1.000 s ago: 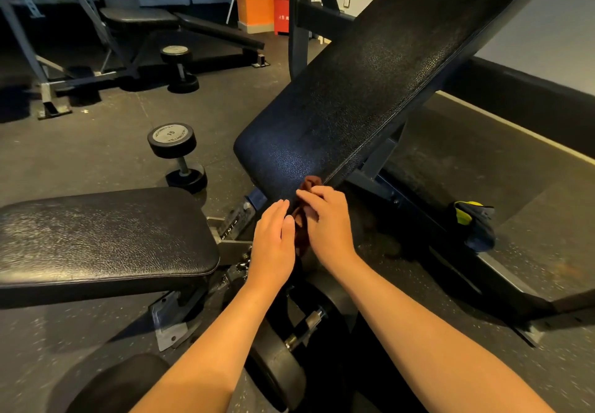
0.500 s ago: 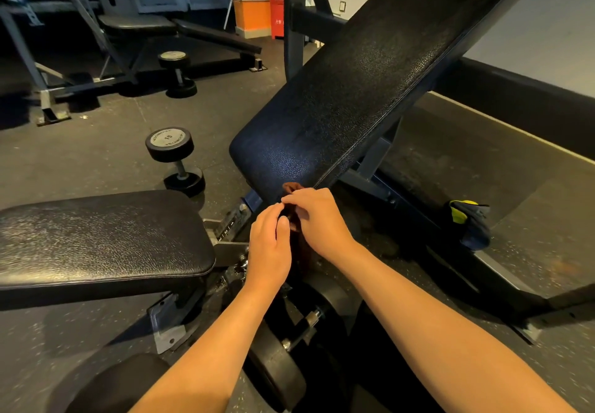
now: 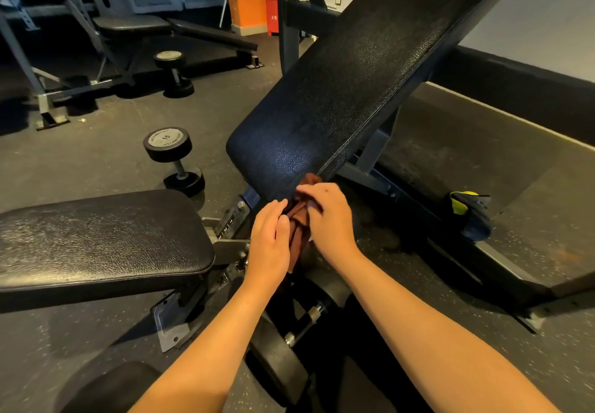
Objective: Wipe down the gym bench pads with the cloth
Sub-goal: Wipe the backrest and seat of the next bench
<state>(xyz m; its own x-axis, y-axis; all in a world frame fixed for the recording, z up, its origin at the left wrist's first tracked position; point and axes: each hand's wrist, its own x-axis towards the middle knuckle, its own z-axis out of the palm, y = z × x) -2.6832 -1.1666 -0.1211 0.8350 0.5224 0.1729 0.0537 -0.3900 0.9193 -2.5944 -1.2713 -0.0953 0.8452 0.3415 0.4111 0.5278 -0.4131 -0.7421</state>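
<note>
Cloth (image 3: 301,219), brown and bunched, sits at the bottom edge of the tilted back pad (image 3: 338,90). Its top end touches the pad's lower right corner and the rest hangs down between the two hands. The right hand (image 3: 328,219) lies over the cloth with its fingers curled round the folds, grasping them close under the pad's edge. The left hand (image 3: 269,238) is just beside it, fingers straight and together, laid flat against the cloth's left side; it touches the cloth without clasping it. Both forearms reach in from the lower edge of the view. To the left lies the flat seat pad (image 3: 96,238), set apart from the back pad by a gap where the metal frame (image 3: 225,222) shows. Beyond the seat pad a dumbbell (image 3: 174,161) marked 15 stands on the dark floor (image 3: 80,155). A second dumbbell (image 3: 289,332) lies on the floor under the forearms. At the right, a yellow-and-dark item (image 3: 470,213) rests against the frame's rail; what it is cannot be told. Far back on the left stands another bench (image 3: 135,24), with a third dumbbell (image 3: 175,74) near it.
</note>
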